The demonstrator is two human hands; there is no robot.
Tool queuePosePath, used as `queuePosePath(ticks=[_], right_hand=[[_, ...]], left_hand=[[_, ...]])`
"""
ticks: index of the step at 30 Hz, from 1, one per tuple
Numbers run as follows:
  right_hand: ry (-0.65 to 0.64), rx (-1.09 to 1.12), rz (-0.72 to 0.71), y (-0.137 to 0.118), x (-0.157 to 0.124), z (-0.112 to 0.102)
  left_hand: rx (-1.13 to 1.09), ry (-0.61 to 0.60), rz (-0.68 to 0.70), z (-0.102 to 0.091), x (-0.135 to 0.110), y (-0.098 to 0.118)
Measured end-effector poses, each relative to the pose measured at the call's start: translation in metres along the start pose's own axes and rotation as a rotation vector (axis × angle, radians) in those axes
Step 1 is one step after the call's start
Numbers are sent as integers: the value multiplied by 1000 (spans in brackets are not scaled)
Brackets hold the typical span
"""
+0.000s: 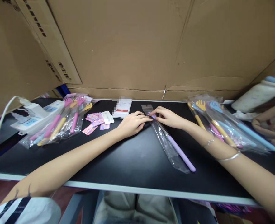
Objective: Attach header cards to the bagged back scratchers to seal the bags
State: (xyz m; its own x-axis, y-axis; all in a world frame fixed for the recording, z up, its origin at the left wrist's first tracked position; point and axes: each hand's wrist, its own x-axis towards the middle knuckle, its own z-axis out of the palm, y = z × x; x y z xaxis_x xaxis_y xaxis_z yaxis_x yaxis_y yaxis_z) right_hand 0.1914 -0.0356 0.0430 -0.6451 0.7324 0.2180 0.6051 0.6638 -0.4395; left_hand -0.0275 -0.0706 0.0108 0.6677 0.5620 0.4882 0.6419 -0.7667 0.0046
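A purple back scratcher lies in a clear plastic bag at the middle of the black table. My left hand rests on the table with fingers together, its fingertips pressing the bag's upper end. My right hand pinches the same end of the bag from the other side. The scratcher's head is hidden under my fingers.
Bagged pink and yellow back scratchers lie at the left beside a white power strip. Small pink cards and a white label sit behind. More bagged scratchers lie at the right. Cardboard walls close the back.
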Motion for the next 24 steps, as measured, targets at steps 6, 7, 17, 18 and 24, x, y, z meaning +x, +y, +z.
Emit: queuePosePath(ticks=[6,7,17,18,24], right_hand=[[-259,138,7,3,-4,-21],[-292,146,-1,3,-5,-24],[-480,-24,-77,-7,-16,-33],[-479,-36,-74,-7,-17,-32],[-424,-98,-20,-14,-12,-16]], left_hand=[[71,-25,-51,-1,0,1],[82,-29,-59,-2,0,1],[14,-55,-179,0,-2,-2],[11,-58,-180,0,-2,-2],[-13,-87,-200,1,-2,-2]])
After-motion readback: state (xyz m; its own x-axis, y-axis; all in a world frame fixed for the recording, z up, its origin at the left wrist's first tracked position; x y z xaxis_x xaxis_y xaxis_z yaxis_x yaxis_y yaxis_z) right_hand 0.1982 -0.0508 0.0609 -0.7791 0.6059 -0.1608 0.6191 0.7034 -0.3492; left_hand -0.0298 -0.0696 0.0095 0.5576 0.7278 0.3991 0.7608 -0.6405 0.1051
